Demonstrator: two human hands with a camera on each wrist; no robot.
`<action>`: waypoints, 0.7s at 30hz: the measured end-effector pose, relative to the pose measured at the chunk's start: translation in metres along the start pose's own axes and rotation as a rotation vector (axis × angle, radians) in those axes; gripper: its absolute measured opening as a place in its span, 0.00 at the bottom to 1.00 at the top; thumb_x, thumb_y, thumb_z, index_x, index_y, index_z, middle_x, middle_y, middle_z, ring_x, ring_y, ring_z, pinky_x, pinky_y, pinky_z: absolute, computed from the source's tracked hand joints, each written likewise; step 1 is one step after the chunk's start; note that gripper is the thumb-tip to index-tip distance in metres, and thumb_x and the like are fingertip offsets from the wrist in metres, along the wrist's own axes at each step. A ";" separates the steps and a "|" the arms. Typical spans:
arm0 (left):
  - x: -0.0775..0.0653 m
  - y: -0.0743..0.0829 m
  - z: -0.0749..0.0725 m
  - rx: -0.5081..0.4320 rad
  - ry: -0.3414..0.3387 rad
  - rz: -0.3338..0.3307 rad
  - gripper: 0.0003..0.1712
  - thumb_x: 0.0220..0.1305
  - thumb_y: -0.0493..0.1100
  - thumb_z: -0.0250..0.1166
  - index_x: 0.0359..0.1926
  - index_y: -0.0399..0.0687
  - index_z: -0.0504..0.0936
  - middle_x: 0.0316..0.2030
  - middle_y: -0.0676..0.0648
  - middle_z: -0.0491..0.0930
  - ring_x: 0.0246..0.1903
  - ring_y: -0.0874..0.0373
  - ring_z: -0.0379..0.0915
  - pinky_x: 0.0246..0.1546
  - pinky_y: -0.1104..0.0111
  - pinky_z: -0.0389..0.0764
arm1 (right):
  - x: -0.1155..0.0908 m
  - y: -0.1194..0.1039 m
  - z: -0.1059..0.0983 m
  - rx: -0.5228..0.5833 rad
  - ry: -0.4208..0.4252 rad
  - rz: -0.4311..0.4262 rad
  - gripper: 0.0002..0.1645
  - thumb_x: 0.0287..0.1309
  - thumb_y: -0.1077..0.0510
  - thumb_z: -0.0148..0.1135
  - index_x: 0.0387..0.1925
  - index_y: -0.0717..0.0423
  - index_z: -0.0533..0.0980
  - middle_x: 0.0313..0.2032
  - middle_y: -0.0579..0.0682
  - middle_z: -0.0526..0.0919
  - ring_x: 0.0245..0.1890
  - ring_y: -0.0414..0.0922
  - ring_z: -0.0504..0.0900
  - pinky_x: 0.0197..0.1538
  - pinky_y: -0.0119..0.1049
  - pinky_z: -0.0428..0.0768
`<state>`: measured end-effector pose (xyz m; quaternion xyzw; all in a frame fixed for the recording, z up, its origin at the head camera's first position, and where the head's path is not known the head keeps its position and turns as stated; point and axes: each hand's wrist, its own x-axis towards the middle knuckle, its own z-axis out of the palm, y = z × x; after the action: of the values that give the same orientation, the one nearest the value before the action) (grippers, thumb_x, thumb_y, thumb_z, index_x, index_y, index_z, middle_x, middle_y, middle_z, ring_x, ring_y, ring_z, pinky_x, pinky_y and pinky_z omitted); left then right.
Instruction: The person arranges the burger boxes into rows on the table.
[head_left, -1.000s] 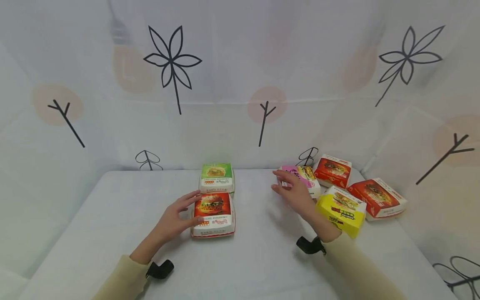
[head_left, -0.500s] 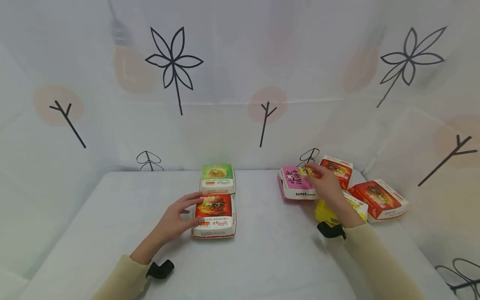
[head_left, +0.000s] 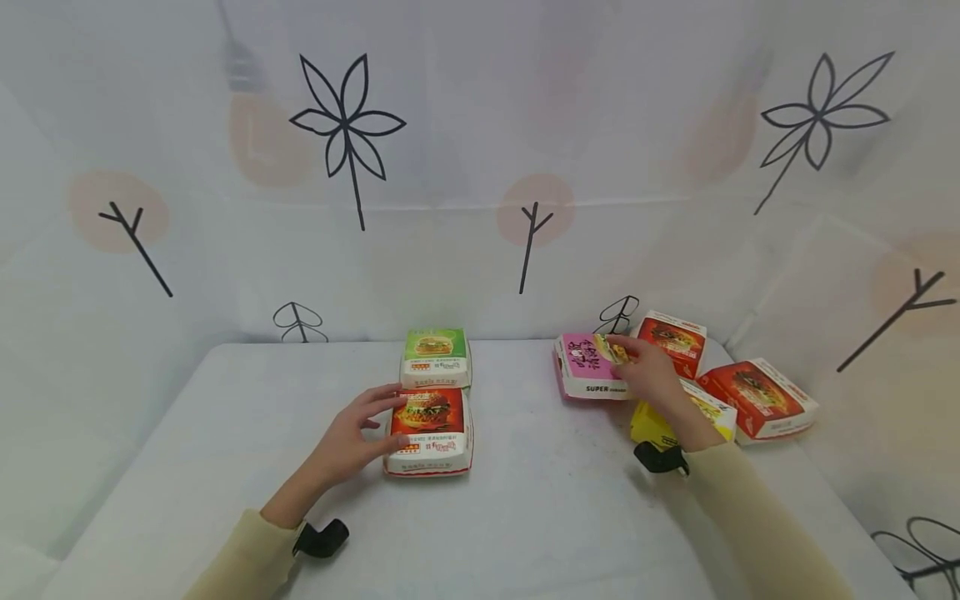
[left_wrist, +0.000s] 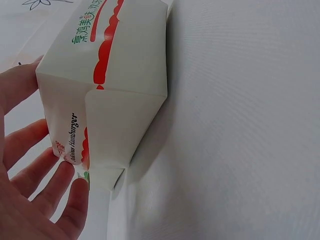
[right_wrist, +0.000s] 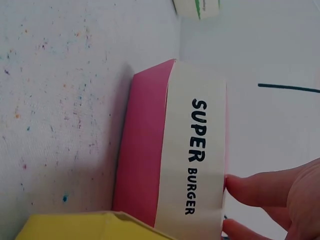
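Note:
My left hand (head_left: 348, 440) rests at the left side of a red-and-white burger box (head_left: 429, 433), fingers spread and fingertips touching its upper face; in the left wrist view its white side (left_wrist: 107, 50) fills the upper part. Directly behind it lies a green-and-white burger box (head_left: 435, 357). On the right, my right hand (head_left: 654, 377) touches the right part of a pink-and-white burger box (head_left: 588, 358) from above. The right wrist view shows the thumb (right_wrist: 260, 189) on its top face, beside the "SUPER BURGER" side (right_wrist: 192, 145). Fingers there are only lightly bent.
A yellow burger box (head_left: 708, 408) lies partly beneath my right forearm. Two red burger boxes (head_left: 675, 340) sit further right, one (head_left: 757, 398) near the table's right edge. A white patterned cloth (head_left: 480, 125) hangs behind the white table (head_left: 525, 517).
My right hand has moved from the left part of the pink box to its right part. That box has turned straighter and shifted slightly left. My left hand has stayed put.

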<state>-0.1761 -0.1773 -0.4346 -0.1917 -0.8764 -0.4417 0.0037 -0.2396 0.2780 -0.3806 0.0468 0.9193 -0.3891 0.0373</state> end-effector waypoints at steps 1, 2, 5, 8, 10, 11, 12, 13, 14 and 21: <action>0.000 0.000 0.000 0.000 0.000 0.000 0.33 0.58 0.50 0.74 0.65 0.52 0.78 0.70 0.47 0.65 0.67 0.43 0.61 0.53 0.49 0.78 | 0.000 0.000 0.000 0.008 -0.007 0.000 0.35 0.67 0.61 0.58 0.73 0.54 0.63 0.70 0.70 0.59 0.65 0.69 0.60 0.60 0.61 0.69; 0.000 0.000 0.000 0.001 0.000 0.000 0.33 0.58 0.50 0.74 0.65 0.52 0.78 0.70 0.47 0.65 0.67 0.43 0.61 0.53 0.49 0.78 | 0.000 -0.001 0.001 0.017 -0.013 0.005 0.35 0.67 0.60 0.59 0.73 0.53 0.63 0.71 0.69 0.59 0.66 0.69 0.60 0.60 0.61 0.68; 0.000 0.000 0.000 0.003 0.001 -0.003 0.34 0.58 0.50 0.74 0.65 0.52 0.77 0.71 0.47 0.65 0.67 0.43 0.61 0.53 0.50 0.78 | 0.000 -0.002 0.004 0.036 -0.027 0.014 0.35 0.67 0.59 0.60 0.74 0.52 0.63 0.71 0.68 0.59 0.66 0.68 0.60 0.62 0.63 0.67; 0.000 0.000 0.000 0.008 0.005 -0.004 0.34 0.58 0.50 0.74 0.65 0.53 0.77 0.71 0.48 0.65 0.67 0.44 0.61 0.53 0.50 0.78 | 0.000 -0.003 0.009 0.015 -0.019 -0.002 0.35 0.67 0.57 0.61 0.73 0.51 0.64 0.71 0.67 0.61 0.66 0.68 0.60 0.61 0.64 0.66; 0.000 0.000 0.000 0.008 0.007 0.001 0.34 0.58 0.50 0.74 0.65 0.53 0.77 0.71 0.48 0.65 0.67 0.44 0.61 0.53 0.51 0.78 | 0.001 -0.003 0.013 -0.005 -0.012 -0.025 0.35 0.67 0.56 0.61 0.73 0.50 0.65 0.71 0.66 0.61 0.66 0.67 0.60 0.62 0.66 0.64; 0.000 0.000 0.000 0.008 0.009 0.003 0.34 0.58 0.50 0.74 0.65 0.52 0.77 0.70 0.48 0.65 0.67 0.44 0.62 0.53 0.51 0.78 | 0.001 -0.002 0.014 -0.005 -0.011 -0.037 0.34 0.67 0.56 0.61 0.72 0.50 0.65 0.71 0.65 0.61 0.66 0.67 0.60 0.63 0.66 0.63; 0.000 -0.001 0.000 0.005 0.010 0.006 0.33 0.58 0.50 0.74 0.65 0.52 0.77 0.70 0.47 0.65 0.67 0.44 0.62 0.53 0.51 0.78 | 0.002 -0.001 0.017 -0.008 -0.010 -0.051 0.33 0.67 0.56 0.61 0.72 0.51 0.66 0.71 0.65 0.62 0.67 0.66 0.60 0.63 0.66 0.62; 0.000 0.000 0.000 0.001 0.009 0.007 0.33 0.58 0.49 0.74 0.65 0.52 0.77 0.70 0.47 0.65 0.67 0.44 0.62 0.53 0.51 0.78 | 0.003 -0.001 0.019 -0.003 -0.010 -0.066 0.33 0.67 0.56 0.61 0.71 0.51 0.67 0.71 0.65 0.62 0.67 0.66 0.59 0.64 0.67 0.61; 0.000 0.000 0.000 0.000 0.009 0.009 0.33 0.58 0.50 0.74 0.65 0.52 0.77 0.70 0.47 0.65 0.67 0.44 0.62 0.53 0.51 0.78 | 0.003 -0.001 0.021 -0.001 -0.009 -0.083 0.32 0.67 0.56 0.61 0.71 0.52 0.67 0.71 0.64 0.62 0.67 0.66 0.59 0.64 0.67 0.60; 0.000 0.000 -0.001 -0.005 0.008 0.010 0.33 0.58 0.51 0.74 0.64 0.53 0.78 0.70 0.48 0.65 0.67 0.45 0.62 0.52 0.52 0.78 | 0.006 -0.004 0.037 0.016 0.006 -0.156 0.31 0.67 0.56 0.62 0.69 0.55 0.69 0.71 0.63 0.62 0.70 0.64 0.57 0.67 0.67 0.57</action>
<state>-0.1762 -0.1779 -0.4337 -0.1945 -0.8743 -0.4447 0.0089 -0.2450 0.2487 -0.4039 -0.0236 0.9171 -0.3980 0.0034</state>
